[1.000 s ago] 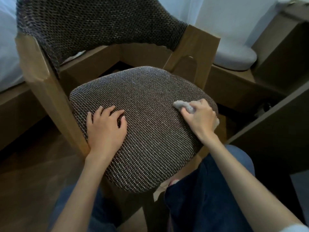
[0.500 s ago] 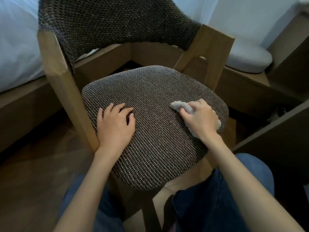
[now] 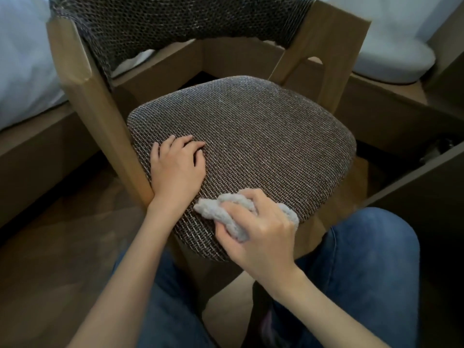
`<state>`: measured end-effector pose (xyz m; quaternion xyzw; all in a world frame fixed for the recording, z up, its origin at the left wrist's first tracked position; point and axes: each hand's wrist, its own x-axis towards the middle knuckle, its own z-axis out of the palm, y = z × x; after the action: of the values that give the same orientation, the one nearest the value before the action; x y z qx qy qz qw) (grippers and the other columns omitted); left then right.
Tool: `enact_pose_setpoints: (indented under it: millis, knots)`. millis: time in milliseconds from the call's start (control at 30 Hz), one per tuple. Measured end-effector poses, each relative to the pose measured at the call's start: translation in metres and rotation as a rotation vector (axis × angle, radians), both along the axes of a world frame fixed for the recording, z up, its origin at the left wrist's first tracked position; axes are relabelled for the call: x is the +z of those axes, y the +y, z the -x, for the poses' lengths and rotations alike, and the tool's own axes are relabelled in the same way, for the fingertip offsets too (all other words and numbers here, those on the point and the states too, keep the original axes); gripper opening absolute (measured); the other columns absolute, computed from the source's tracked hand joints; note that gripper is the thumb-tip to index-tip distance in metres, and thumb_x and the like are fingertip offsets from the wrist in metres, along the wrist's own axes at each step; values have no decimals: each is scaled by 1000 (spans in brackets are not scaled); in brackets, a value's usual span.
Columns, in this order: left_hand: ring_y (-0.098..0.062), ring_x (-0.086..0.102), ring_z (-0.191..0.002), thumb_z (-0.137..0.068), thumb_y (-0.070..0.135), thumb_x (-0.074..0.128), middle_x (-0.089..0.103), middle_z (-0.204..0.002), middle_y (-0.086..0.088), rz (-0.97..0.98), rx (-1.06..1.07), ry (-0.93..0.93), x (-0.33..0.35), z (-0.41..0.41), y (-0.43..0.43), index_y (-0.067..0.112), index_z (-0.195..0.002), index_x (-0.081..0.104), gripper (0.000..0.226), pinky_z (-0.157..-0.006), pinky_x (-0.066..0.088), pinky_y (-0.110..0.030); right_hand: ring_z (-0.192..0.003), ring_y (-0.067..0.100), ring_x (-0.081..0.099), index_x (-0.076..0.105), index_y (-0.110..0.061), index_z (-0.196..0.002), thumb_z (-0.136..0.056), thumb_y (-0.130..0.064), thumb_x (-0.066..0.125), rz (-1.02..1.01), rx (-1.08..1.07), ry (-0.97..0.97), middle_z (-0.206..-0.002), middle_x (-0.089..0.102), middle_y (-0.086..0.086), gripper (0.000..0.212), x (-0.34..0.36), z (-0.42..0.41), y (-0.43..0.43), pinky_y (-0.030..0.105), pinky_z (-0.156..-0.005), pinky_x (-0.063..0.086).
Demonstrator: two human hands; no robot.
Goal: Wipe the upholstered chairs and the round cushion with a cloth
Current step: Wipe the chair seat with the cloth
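A wooden chair with a brown woven seat [image 3: 251, 136] and a matching padded backrest [image 3: 175, 23] stands right in front of me. My left hand [image 3: 177, 169] rests palm-down on the seat's left side, fingers loosely bent. My right hand [image 3: 258, 229] grips a bunched grey cloth [image 3: 221, 214] and presses it on the seat's front edge. A pale round cushion [image 3: 394, 64] lies on a wooden ledge at the upper right.
A white bed [image 3: 22, 71] on a low wooden frame runs along the left. Wooden panels [image 3: 414, 187] close in on the right. My knees in blue jeans [image 3: 371, 259] are under the chair's front, over a wooden floor [image 3: 50, 247].
My right hand has dragged the cloth from the seat's right side toward me, to the front edge. My left hand has stayed on the seat's left side.
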<state>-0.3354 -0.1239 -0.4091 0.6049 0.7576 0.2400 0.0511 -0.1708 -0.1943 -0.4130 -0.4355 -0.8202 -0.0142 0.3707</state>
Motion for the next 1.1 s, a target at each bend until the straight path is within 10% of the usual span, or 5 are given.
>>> enact_pose_setpoints:
  millis: [233,600,1100]
  knots:
    - [-23,27,-141,-100,35,38,45,-145,3,37,-51,14,2,0,-1,29,-131,56,37,-119,9,-45,-69,17,60,78,-20,-84,-77,-29,70,-277,317,-80,-89,70,8,14,-15,-44,18,28,-58,48]
    - [-24,30,-140,-100,35,40,47,-144,2,12,-91,6,3,1,-5,27,-130,58,37,-118,11,-46,-82,2,54,71,-12,-87,-84,-35,62,92,-531,428,-95,60,-2,25,-4,-110,91,32,-76,50]
    - [-20,31,-140,-100,34,40,48,-143,4,2,-80,-6,2,-1,-4,28,-129,59,35,-119,12,-44,-76,19,60,76,-22,-85,-74,-29,71,-41,-85,224,-93,65,4,14,-20,16,-35,29,-59,49]
